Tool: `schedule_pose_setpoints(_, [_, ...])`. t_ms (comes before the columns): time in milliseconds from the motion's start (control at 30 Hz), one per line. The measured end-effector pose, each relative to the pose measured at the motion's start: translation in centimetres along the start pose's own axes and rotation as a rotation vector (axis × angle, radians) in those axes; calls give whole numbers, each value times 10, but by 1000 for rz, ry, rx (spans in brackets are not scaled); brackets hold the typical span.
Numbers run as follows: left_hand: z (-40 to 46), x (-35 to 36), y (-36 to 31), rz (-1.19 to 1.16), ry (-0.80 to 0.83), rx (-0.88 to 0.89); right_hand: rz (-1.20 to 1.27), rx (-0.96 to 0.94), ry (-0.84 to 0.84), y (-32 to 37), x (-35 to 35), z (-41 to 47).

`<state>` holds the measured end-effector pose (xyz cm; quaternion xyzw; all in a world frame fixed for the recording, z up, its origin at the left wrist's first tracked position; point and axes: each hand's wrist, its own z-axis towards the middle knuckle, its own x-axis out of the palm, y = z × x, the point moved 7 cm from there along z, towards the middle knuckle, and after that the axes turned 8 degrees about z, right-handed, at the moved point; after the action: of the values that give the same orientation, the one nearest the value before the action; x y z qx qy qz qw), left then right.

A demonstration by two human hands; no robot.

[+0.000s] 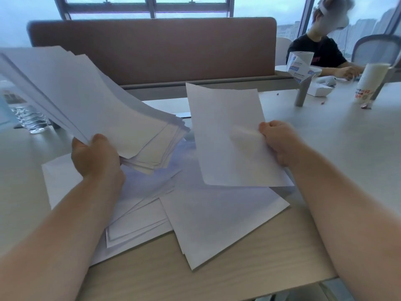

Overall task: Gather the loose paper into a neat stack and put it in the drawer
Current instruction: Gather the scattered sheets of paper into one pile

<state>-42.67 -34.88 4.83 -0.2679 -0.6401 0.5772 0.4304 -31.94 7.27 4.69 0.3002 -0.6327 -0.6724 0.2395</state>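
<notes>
On the far left of the desk (358, 153) stood one clear glass (32, 120). Next to it, the left hand (95, 157) gripped a thick fanned bundle of white sheets (86, 101), raised above the desk, thumb on top. Beneath both arms lay a loose spread of paper (217, 224), too overlapped to count. The right hand (280, 142) pinched one single sheet (227, 135) by its right edge, held upright and apart from the bundle. Behind ran one brown divider panel (162, 46). Farther right sat one tissue box (300, 66), one stack of paper cups (368, 83), and one seated person (316, 51).
</notes>
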Motion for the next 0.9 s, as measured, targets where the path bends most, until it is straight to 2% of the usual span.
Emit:
schedule_pose_setpoints(100, [-16,14,-3,11,148,-59,44,42,31,-1,4,-2])
schedule_pose_setpoints(233, [-37,36,2,136,427,-104,109,30,42,6,9,-8])
schedule_pose_setpoints(333, [-54,49,5,272,654,-92,229,62,86,9,18,-14])
schedule_pose_setpoints(433, [-68,55,4,317,796,-81,283,93,111,10,30,-23])
schedule_pose_setpoints(500, [-77,59,6,312,849,-88,291,122,160,7,41,-29])
schedule_pose_setpoints(600, [-82,58,6,295,833,-94,284,132,203,5,52,-35])
schedule_pose_setpoints(700, [-85,59,13,276,888,-174,183,23,114,10,48,-34])
schedule_pose_setpoints(800, [-93,63,18,279,964,-258,195,-96,95,18,45,-35])
schedule_pose_setpoints(900, [-88,64,17,333,929,-201,279,-116,114,21,44,-35])
